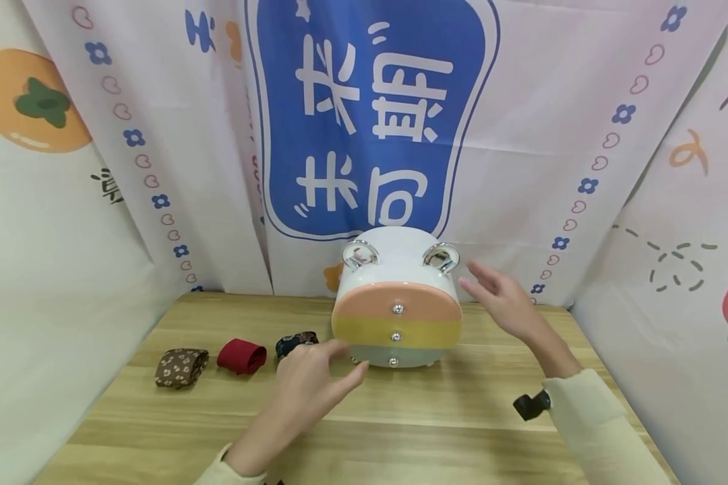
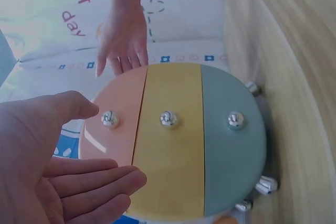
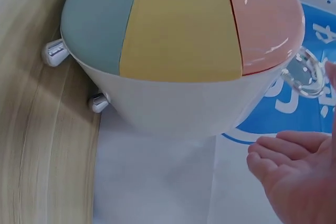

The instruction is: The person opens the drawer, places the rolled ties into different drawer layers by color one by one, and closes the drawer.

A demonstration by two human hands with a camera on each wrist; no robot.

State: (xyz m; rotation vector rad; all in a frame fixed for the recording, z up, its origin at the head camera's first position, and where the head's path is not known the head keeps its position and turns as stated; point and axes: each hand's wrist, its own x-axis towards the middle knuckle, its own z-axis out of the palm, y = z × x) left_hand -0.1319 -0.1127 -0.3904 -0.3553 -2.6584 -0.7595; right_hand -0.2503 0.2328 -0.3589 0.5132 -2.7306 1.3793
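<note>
Bright head view; dimmer wrist views; soft shadows on the table (image 1: 425, 421); glare on peach panel (image 2: 119, 141)

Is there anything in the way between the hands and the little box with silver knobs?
No, nothing visible blocks either hand. The left hand is near the front of the box, and the right hand is by its right side. The dark cloth bundle lies to the box's left, not between.

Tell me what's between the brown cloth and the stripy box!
In the head view, a red cloth and a dark patterned cloth lie between the brown cloth and the stripy box; the left hand partly hides the dark one.
</note>
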